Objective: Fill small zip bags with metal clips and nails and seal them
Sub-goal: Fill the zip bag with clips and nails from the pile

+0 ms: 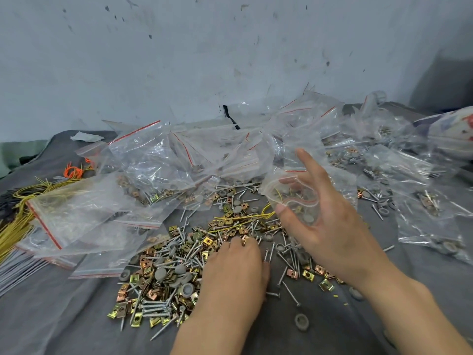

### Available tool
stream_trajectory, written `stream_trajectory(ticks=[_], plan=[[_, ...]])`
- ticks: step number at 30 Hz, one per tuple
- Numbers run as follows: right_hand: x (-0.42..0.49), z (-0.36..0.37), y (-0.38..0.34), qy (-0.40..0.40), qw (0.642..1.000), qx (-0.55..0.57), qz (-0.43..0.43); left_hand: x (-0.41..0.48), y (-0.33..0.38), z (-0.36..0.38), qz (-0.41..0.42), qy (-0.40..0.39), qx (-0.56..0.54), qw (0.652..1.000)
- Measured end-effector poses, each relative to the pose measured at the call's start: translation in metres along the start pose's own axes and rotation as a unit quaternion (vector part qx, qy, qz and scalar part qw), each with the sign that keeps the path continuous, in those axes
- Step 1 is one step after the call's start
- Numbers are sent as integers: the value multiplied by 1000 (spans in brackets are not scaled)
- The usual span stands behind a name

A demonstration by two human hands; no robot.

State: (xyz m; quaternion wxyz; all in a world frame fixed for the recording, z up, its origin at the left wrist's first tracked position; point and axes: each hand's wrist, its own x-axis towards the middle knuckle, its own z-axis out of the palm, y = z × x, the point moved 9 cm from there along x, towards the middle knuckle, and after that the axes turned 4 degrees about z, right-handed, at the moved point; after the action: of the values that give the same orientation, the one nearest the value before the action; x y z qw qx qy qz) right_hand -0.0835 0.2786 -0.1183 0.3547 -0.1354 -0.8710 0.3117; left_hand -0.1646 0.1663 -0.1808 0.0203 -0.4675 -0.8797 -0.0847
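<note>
A loose pile of brass and copper metal clips, nails and grey caps (166, 278) lies on a grey cloth (64, 316). My left hand (235, 272) rests knuckles-up on the pile's right side. Its fingers curl down into the parts, and a copper clip (244, 239) shows at the fingertips. Just right of it and higher, my right hand (325, 221) holds a small clear zip bag (299, 198) with a red seal line. The thumb and fingers hold its mouth open and the index finger points up. A few parts and a yellow wire show inside the bag.
Several filled zip bags (153, 162) are heaped along the back and to the right (422, 201). Flat bags (71, 213) lie at the left over yellow wire ties (15, 226), with orange ties (74, 171) behind. A stained wall (204, 60) closes the far side.
</note>
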Motion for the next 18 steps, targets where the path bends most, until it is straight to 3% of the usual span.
stream_trajectory(ticks=[6, 8, 10, 11, 12, 15, 16, 18], plan=[[0, -4, 3, 10, 1000, 6, 1, 0, 2, -2, 0, 38, -6, 999], [0, -3, 2, 10, 1000, 4, 1, 1, -6, -8, -22, 60, -110, 992], [0, -4, 2, 12, 1000, 3, 1, 5, -28, -13, -90, 84, -284, 951], [0, -4, 1, 12, 1000, 2, 2, 7, -40, -10, -132, 77, -384, 910], [0, -3, 1, 11, 1000, 0, 3, 8, -48, -5, -164, 60, -505, 845], [-1, -1, 0, 6, 1000, -9, 5, 9, -42, 2, -197, 5, -816, 543], [-1, 0, 0, 5, 1000, -11, 6, 8, -40, 2, -200, -4, -858, 473], [-1, 2, 0, 3, 1000, -16, 6, 5, -36, 6, -208, -20, -887, 412]])
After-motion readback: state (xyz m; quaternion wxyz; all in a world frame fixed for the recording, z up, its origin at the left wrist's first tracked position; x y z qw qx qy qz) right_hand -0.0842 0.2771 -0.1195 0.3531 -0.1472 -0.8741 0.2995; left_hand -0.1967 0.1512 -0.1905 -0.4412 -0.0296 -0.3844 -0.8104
